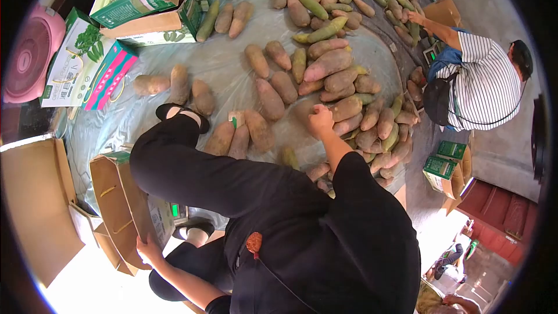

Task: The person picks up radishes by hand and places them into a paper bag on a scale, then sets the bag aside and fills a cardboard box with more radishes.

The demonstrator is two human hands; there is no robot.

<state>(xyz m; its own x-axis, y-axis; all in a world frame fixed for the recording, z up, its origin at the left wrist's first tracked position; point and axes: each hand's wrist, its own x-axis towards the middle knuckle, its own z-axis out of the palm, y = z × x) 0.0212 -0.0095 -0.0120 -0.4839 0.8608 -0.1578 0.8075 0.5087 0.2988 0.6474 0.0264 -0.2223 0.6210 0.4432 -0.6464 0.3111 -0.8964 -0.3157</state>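
My left hand (pixel 150 252) grips the near rim of an upright open cardboard box (pixel 120 212), which has yellow cord handles. The box stands beside a scale with a green-lit display (pixel 175 210). My right hand (pixel 321 121) is closed at the left edge of the vegetable pile, around a blurred brown-pink tuber (pixel 301 111). Thick brown-pink tubers (pixel 328 65) and longer green ones (pixel 327 31) lie heaped beside that hand. A few tubers (pixel 260 131), one with a small green-white label, lie near my knee.
Printed green cartons (pixel 133 9) and a gift bag (pixel 72 64) stand at upper left, near a pink plastic basin (pixel 35 52). Another person in a striped shirt (pixel 488 75) reaches into the far heap. Green boxes (pixel 444 166) stand right. Plastic sheeting (pixel 154 58) covers the floor.
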